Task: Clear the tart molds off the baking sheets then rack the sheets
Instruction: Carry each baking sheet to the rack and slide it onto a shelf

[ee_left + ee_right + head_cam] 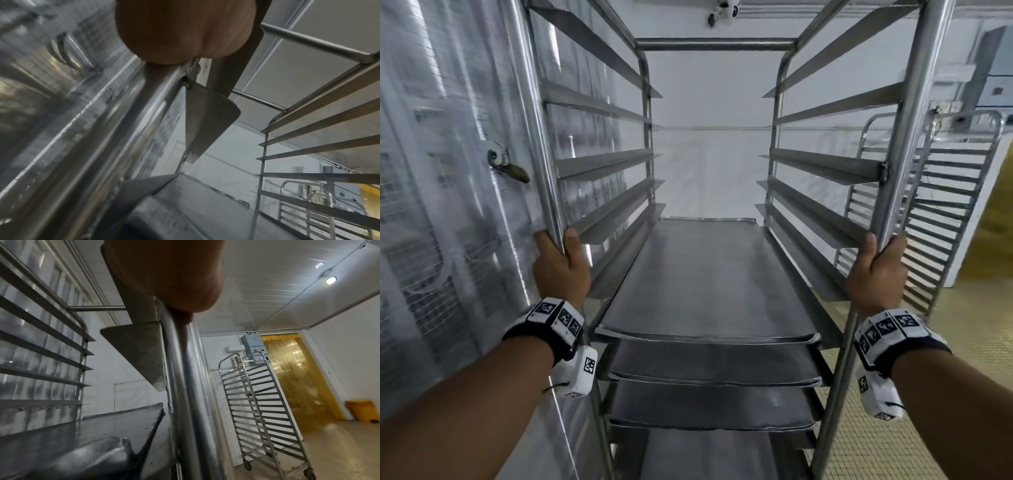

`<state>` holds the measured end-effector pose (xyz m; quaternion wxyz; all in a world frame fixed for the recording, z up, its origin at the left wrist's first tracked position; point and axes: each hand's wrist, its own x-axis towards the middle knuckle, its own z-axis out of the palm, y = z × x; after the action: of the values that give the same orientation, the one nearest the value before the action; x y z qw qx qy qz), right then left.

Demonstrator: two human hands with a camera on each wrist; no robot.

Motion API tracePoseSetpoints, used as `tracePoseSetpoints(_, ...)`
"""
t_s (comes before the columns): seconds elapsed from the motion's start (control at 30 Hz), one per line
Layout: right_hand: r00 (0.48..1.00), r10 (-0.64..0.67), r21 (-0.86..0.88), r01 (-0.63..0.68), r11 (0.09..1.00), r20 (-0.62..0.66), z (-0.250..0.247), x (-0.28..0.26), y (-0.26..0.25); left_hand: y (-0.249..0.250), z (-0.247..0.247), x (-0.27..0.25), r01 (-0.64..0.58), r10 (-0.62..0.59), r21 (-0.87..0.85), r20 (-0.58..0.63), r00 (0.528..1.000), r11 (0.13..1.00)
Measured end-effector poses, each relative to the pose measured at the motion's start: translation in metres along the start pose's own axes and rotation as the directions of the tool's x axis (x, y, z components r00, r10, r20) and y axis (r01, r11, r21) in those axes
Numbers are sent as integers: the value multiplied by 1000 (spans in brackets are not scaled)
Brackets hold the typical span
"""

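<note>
A tall steel rack (714, 44) fills the head view, its upper slide rails bare. Several dark baking sheets sit stacked on its lower rails; the top sheet (698, 274) shows nothing on it. My left hand (561, 267) grips the rack's front left post (544, 154), thumb on the inner side. My right hand (878, 270) grips the front right post (914, 154) the same way. The left wrist view shows my palm (180, 30) on the post (123, 121); the right wrist view shows my palm (168, 272) on the other post (180, 369) beside the sheet (92, 431). No tart molds are in view.
A shiny steel wall with a latch (508, 168) stands close on the left. A second, bare rack on wheels (261, 399) stands to the right by the white wall. Beyond it hang a yellow strip curtain (296, 373) and a yellow bin (363, 410) on tiled floor.
</note>
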<state>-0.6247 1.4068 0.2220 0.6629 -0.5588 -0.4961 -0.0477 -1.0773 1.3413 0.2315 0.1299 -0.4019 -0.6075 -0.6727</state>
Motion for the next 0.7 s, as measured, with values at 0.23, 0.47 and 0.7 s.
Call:
tracePoseSetpoints(0.23, 999, 43, -2, -43, 999, -34, 70, 27, 17, -33, 81, 45, 64, -60, -48, 81, 995, 997)
tracePoseSetpoints(0.47, 991, 133, -21, -134, 991, -27, 133, 89, 58, -33, 174, 54, 55, -50, -63, 83, 995, 997)
tracePoseSetpoints(0.7, 989, 141, -22, -140, 990, 41, 193, 158, 102, -32, 269, 60, 63, -59, -55, 70, 996, 996)
